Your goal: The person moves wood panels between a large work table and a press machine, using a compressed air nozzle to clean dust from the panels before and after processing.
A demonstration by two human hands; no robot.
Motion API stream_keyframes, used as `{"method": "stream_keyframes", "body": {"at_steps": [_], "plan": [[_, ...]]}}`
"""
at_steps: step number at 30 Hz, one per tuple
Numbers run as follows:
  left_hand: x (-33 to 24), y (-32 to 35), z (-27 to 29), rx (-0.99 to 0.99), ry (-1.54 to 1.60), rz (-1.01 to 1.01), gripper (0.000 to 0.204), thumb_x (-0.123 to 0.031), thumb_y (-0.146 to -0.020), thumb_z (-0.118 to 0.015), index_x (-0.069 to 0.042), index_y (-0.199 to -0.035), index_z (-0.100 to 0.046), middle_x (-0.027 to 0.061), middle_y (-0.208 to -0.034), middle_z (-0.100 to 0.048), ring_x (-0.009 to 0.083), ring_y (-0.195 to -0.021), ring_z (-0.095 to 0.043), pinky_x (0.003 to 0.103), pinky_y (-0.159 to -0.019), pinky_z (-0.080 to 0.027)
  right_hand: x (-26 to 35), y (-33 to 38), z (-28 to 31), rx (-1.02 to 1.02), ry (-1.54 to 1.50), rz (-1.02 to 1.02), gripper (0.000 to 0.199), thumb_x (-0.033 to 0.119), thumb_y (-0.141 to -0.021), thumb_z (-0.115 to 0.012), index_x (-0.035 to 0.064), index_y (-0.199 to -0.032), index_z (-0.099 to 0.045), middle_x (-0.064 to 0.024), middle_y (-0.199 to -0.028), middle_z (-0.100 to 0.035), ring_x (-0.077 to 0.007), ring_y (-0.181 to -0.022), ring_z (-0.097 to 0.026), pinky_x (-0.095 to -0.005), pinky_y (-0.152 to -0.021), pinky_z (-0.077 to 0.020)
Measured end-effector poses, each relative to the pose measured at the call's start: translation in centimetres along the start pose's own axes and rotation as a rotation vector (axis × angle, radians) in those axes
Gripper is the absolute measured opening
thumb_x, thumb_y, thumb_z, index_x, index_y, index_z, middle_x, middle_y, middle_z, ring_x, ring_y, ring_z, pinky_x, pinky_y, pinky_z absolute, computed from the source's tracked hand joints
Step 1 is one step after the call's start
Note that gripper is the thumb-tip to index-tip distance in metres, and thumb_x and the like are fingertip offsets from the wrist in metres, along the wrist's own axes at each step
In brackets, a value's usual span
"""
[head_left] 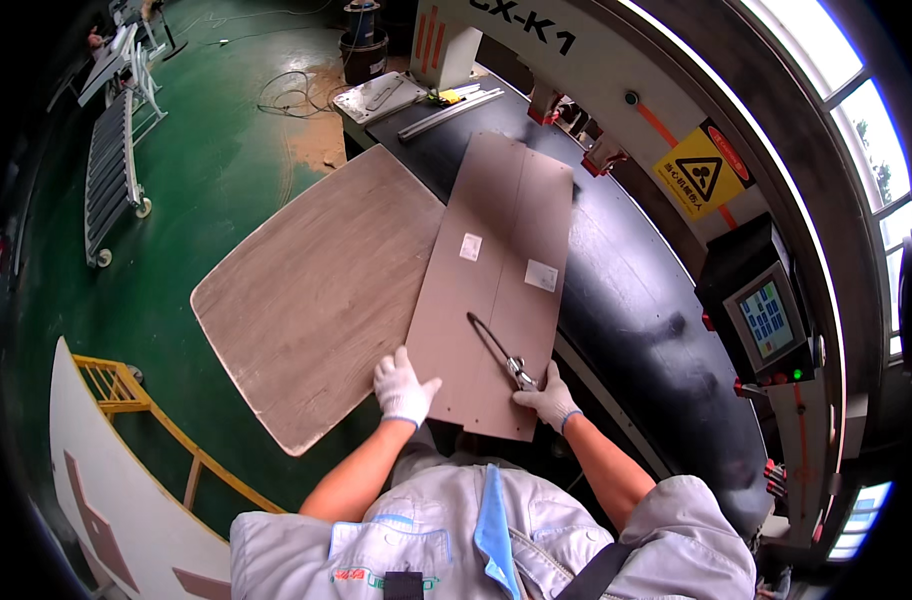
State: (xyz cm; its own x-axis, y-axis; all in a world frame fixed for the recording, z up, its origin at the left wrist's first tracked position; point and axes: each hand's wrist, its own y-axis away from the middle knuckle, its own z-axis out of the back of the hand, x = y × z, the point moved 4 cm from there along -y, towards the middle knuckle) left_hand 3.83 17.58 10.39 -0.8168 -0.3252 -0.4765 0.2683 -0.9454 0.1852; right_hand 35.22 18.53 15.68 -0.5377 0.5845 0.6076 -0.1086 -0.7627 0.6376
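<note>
A long brown panel [476, 290] with two white labels and a lengthwise line lies aslant in front of me, its near end reaching toward my body. My left hand [404, 390], in a white glove, holds its left edge near that end, thumb on top. On the opposite edge is my gloved right hand [550, 398], its thumb over the panel and other fingers partly hidden. Beside this thumb rests a silver-handled tool [521, 373] with a long, thin dark tube, resembling an air blow gun. Under the panel's left side extends a wood-grained board [321, 300] with rounded corners.
A black machine table [631, 290] runs along the right beneath a light gantry [616, 60] carrying a touch-screen control box [766, 315]. Metal bars [451, 113] lie at its far end. On the green floor stand a roller conveyor [111, 175] and a yellow frame [176, 440] beside a white panel [106, 480].
</note>
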Motion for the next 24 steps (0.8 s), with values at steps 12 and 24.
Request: {"method": "stream_keyframes", "body": {"at_steps": [12,24], "plan": [[6.1,17.6,-6.9,0.094,0.652,0.484,0.074,-0.040,-0.099,-0.072,0.019,-0.138,-0.048,0.0365,-0.130,-0.067,0.0465,-0.124,-0.066,0.046,-0.106,-0.052,3.9,-3.7,-0.6,0.176,0.529,0.411,0.077,0.046,-0.079,-0.081,0.0013,-0.138,-0.059,-0.0271,-0.123,-0.073,-0.0434,-0.117,-0.069,-0.0441,-0.098,-0.0541],[-13.2,2.0,-6.0,0.870,1.119,0.183,0.037,-0.025,-0.107,-0.062,0.001,-0.133,-0.063,0.0208,-0.116,-0.074,0.0315,-0.096,-0.076,0.039,-0.078,-0.063,5.5,-8.2,6.5,-0.202,0.205,0.357,0.029,0.030,-0.093,-0.075,0.0036,-0.084,-0.067,-0.0060,-0.067,-0.064,-0.0188,-0.060,-0.061,-0.0383,-0.059,-0.0475]]}}
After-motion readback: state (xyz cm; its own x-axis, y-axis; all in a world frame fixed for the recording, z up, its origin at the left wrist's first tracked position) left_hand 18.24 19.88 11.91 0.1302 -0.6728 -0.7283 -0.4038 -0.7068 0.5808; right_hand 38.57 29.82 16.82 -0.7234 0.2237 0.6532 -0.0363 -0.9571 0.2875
